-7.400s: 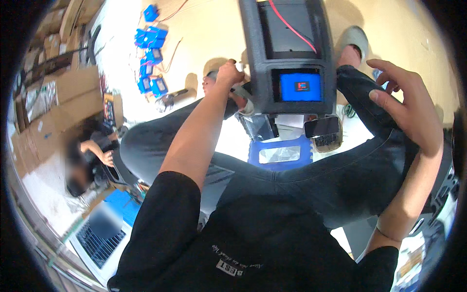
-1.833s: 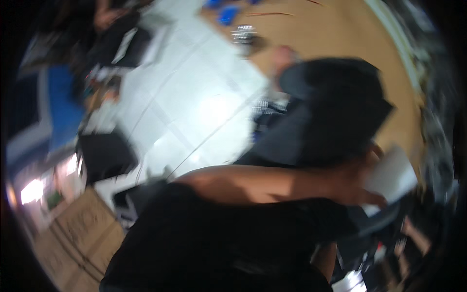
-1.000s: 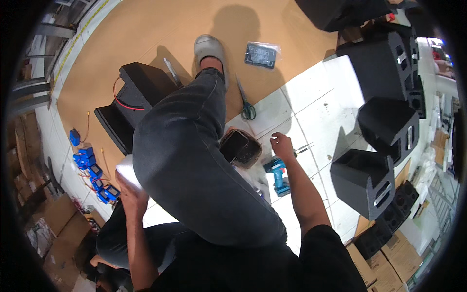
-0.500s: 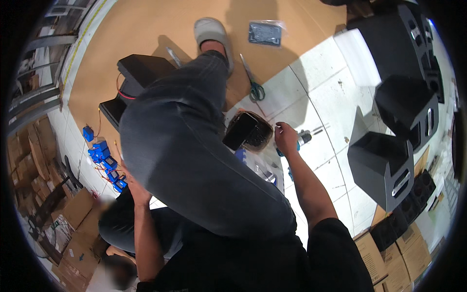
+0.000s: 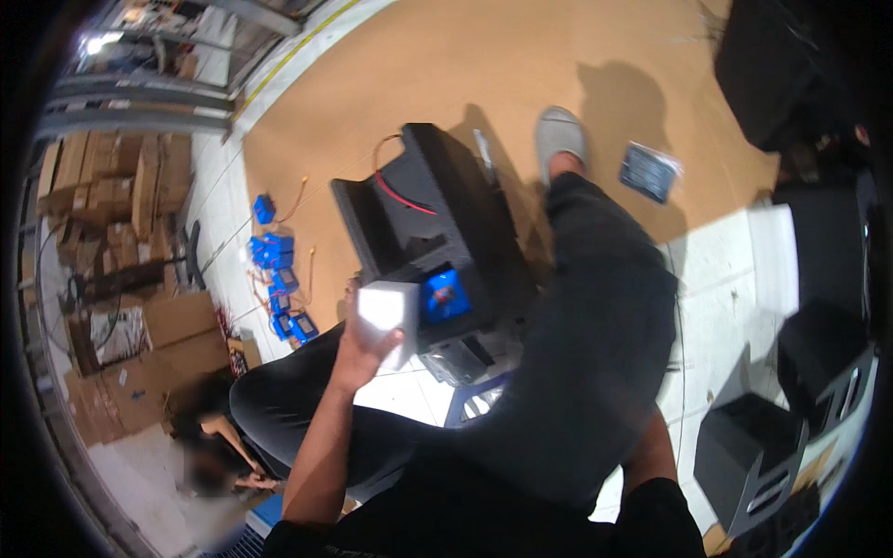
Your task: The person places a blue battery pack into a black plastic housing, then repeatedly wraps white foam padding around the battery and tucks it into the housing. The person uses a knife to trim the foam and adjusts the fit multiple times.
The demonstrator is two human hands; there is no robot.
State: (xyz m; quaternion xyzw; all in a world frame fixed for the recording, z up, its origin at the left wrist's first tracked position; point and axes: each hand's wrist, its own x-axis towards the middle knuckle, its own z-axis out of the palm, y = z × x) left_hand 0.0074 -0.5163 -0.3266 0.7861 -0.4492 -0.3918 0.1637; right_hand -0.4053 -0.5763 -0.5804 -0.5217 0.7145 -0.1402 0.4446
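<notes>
My left hand [image 5: 361,353] is closed around a white block [image 5: 389,312], its thumb across the near side; what the block is made of is too blurred to tell. That block sits against the near left corner of a black open-sided box [image 5: 470,195], which lies beside my raised leg. Inside the box's near end shows a blue battery pack [image 5: 447,296]. A red wire [image 5: 402,195] loops over the box's far part. Of my right arm only the forearm [image 5: 651,451] shows; my right hand is hidden behind my leg.
Several blue battery packs with wires [image 5: 273,251] lie on the floor at left. A bagged dark part [image 5: 649,173] rests on the brown sheet [image 5: 446,65]. Black housings [image 5: 749,451] stand at right. At lower left sits another person [image 5: 219,432], near cardboard boxes [image 5: 191,321].
The view has swung left, bringing the black box into full sight. My left hand has come up with the white block in it. My right hand has gone behind my leg.
</notes>
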